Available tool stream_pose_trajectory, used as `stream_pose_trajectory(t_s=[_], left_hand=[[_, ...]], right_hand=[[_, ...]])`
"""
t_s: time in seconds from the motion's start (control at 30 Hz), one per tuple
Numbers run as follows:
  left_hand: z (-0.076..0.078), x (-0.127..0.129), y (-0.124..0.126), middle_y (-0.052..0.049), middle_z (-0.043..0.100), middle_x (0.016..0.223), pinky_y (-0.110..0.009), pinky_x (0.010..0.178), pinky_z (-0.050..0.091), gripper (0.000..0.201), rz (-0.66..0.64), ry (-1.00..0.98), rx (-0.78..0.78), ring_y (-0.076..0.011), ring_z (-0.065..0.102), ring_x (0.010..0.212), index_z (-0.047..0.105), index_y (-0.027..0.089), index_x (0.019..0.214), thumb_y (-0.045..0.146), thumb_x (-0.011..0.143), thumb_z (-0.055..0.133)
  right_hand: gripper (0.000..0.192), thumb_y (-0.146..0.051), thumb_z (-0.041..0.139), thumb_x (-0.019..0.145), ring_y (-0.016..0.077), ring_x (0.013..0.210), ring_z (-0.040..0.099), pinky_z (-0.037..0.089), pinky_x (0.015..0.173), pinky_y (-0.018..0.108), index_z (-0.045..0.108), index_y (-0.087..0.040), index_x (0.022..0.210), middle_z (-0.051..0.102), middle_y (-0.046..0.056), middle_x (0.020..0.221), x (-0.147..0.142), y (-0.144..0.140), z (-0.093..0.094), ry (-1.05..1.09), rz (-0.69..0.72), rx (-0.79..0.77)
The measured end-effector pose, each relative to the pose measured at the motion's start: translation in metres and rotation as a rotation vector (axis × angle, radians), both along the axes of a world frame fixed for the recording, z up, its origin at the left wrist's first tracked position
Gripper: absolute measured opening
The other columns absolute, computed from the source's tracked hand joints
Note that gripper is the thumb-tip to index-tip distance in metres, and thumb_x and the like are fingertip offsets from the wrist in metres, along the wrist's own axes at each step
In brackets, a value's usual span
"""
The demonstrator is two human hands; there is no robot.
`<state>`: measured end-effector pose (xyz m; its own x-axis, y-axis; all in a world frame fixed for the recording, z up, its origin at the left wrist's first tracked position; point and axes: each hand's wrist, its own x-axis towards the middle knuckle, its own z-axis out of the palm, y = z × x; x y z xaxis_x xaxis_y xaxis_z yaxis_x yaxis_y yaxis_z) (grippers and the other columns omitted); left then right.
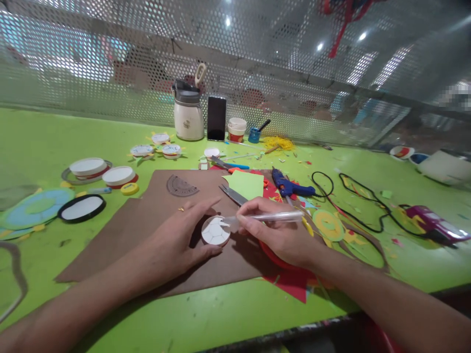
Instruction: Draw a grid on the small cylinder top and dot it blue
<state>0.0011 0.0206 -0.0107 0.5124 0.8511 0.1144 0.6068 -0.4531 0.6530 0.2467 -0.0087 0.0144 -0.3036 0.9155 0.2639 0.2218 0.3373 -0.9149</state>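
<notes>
A small round white disc (pixel 216 231) with a pattern of thin dark lines lies on a brown cardboard sheet (pixel 147 240). My left hand (pixel 187 230) curls around the disc's left side, thumb at its near edge and fingers behind it. Pinched in my right hand (pixel 270 230) is a clear-barrelled pen (pixel 281 216), its pale tip over the disc's upper right. Just beyond my right hand, the scissors' blades (pixel 233 195) point left beside a light green paper piece (pixel 245 185). A clear protractor (pixel 182 186) rests on the cardboard's far part.
Right of the cardboard lies a blue glue gun (pixel 290 185) with a black cord (pixel 368 196). White lids (pixel 119 175) and paper flower shapes (pixel 39 208) spread across the left. A white jug (pixel 189 117), phone (pixel 216 118) and paint pot (pixel 254 135) stand along the perforated metal screen (pixel 147 73).
</notes>
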Motion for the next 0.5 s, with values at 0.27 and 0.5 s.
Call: stream_pose_trajectory(t_s=[0.27,0.5], left_hand=[[-0.001,0.0,-0.001,-0.009,0.078,0.13,-0.044,0.092,0.058,0.074,-0.016,0.002,0.082,-0.0341,0.074,0.112,0.049,0.029,0.159,0.047,0.091,0.071],[0.005,0.001,-0.005,-0.014,0.07,0.149,-0.049,0.099,0.058,0.073,-0.029,0.099,0.099,-0.0371,0.07,0.123,0.045,0.026,0.163,0.05,0.096,0.062]], right_hand=[[0.028,-0.046,0.071,0.098,0.0105,0.048,0.049,0.041,0.048,0.025,0.063,-0.024,0.083,0.057,-0.007,0.058,0.002,-0.002,0.001,-0.04,-0.113,-0.114],[0.026,-0.051,0.067,0.103,0.0173,0.069,0.068,0.057,0.07,0.033,0.07,-0.025,0.098,0.071,-0.002,0.071,0.017,0.009,0.006,0.014,-0.217,0.041]])
